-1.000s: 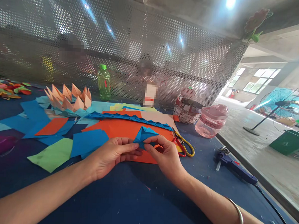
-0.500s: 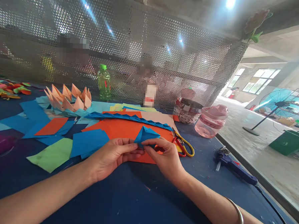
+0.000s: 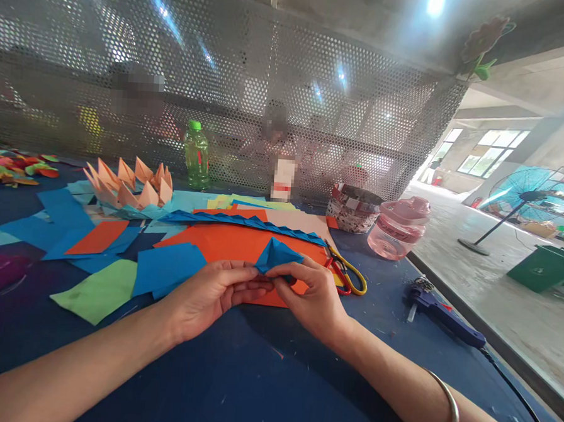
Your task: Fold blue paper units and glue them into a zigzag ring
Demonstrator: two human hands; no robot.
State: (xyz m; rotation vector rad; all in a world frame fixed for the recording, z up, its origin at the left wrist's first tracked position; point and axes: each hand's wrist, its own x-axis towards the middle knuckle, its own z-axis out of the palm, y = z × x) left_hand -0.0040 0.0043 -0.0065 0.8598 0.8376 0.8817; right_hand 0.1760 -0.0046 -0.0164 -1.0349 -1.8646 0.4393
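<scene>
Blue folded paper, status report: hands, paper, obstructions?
Left hand and right hand both pinching blue folded paper. It sits over the orange sheet. Scissors close beside the right hand.

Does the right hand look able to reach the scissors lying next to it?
Probably yes: the scissors lie in the open just beside the right hand, nothing between. But it pinches the folded blue paper, so it would need to let go first.

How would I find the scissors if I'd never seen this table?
Start at the big orange sheet on the blue table. The scissors lie at its right edge, beside the right hand. Only they have yellow and red handles.
</scene>
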